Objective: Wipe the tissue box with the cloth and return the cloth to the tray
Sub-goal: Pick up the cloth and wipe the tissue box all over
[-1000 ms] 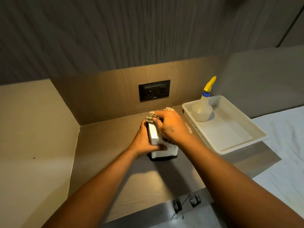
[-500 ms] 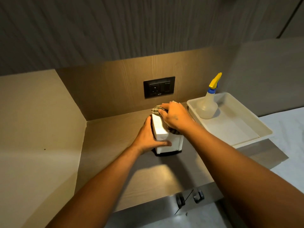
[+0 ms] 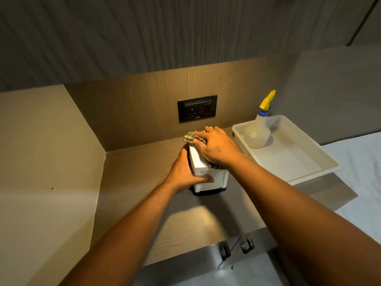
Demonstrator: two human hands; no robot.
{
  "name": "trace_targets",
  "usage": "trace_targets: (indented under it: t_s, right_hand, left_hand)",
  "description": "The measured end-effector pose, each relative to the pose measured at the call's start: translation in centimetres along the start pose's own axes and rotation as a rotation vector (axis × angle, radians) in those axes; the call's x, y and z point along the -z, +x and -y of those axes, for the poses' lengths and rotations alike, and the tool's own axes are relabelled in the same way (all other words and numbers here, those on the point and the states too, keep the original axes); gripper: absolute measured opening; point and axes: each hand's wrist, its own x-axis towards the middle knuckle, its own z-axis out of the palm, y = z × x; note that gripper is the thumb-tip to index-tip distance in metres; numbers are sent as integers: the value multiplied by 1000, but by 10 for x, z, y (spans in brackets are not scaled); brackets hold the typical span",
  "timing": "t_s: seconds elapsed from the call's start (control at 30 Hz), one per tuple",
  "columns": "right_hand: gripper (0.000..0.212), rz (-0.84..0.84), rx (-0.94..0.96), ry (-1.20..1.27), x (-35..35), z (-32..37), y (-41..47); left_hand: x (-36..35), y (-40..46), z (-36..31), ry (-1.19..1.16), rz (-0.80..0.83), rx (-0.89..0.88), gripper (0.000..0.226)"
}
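The wood-grain tabletop (image 3: 127,182) filled the middle of the frame, matte and flat. At right centre I saw the tray (image 3: 313,162), white, shallow, smooth plastic, left bare up front, I judged, to take the cloth back. At centre stood the box (image 3: 203,176), white, upright, on a dark base. My left hand (image 3: 183,174) braced it, fingers (image 3: 204,178) clamped around its front so it wouldn't slide. My right hand (image 3: 218,147) pressed the checked, crumpled cloth (image 3: 190,138) flat on the top, fingers spread over it for wiping. A translucent spray bottle (image 3: 257,133) stood in the tray's far corner.
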Motion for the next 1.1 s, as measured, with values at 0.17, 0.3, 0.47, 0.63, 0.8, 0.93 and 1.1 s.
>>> trace_targets:
  t_s: [0.17, 0.3, 0.47, 0.63, 0.8, 0.93, 1.1]
  right_hand:
    - [44, -121, 48, -140, -5, 13, -2]
    - [39, -222, 114, -205, -14, 19, -33]
    - [40, -248, 39, -214, -8, 4, -45]
    - [40, -144, -152, -226, 6, 12, -8]
    - [36, -162, -87, -287, -2, 35, -16]
    - [41, -250, 10, -293, -10, 21, -49]
    - [38, -139, -160, -299, 8, 3, -15]
  left_hand:
    - [-1, -3, -4, 8, -7, -8, 122]
    - [-8, -2, -3, -48, -7, -80, 96]
    - [-5, -2, -7, -95, 15, -45, 113]
    - [0, -2, -3, -54, 55, -15, 140]
    - [-1, 0, -4, -29, 32, -13, 110]
    - [-5, 1, -1, -44, 13, -28, 105]
    - [4, -6, 3, -62, 43, -16, 141]
